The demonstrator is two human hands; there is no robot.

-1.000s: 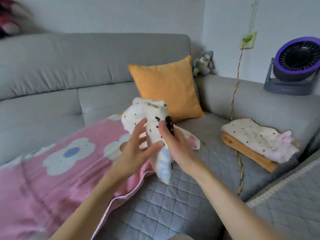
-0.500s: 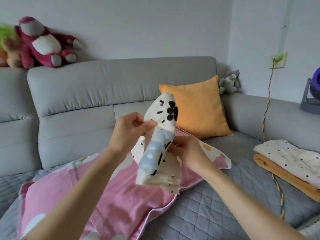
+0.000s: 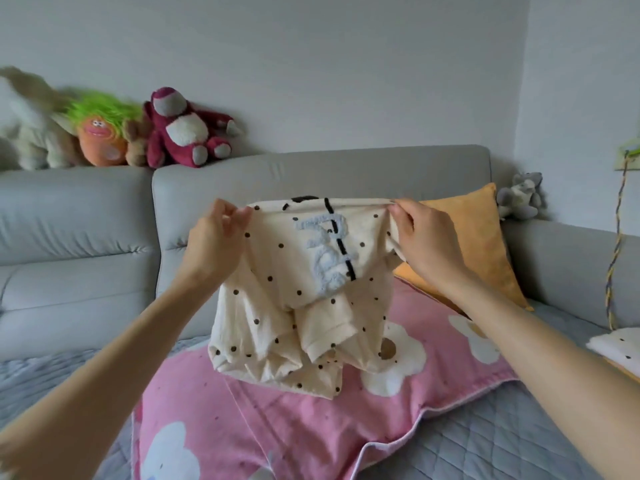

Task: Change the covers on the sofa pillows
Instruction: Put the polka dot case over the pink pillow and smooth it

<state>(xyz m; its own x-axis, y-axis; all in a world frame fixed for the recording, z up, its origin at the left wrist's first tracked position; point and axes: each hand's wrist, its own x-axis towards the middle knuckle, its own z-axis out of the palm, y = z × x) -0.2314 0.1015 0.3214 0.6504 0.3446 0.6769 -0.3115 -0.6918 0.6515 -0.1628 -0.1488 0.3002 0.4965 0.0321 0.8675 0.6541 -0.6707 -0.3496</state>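
We're holding the cream polka-dot fabric pillow cover [image 3: 311,285] up w/ both hands, left hand [image 3: 214,244] & right hand [image 3: 426,240] each pinching a top corner (rest's hanging crumpled), over the pink flower-print pillow [image 3: 311,420] on the grey sofa [image 3: 86,220].

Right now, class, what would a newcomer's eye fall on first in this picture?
First, the cream polka-dot pillow cover, held up at centre by its top edge between the left hand and right hand. Below it lies the pink flowered pillow on the grey sofa; plush toys sit atop the backrest, left.
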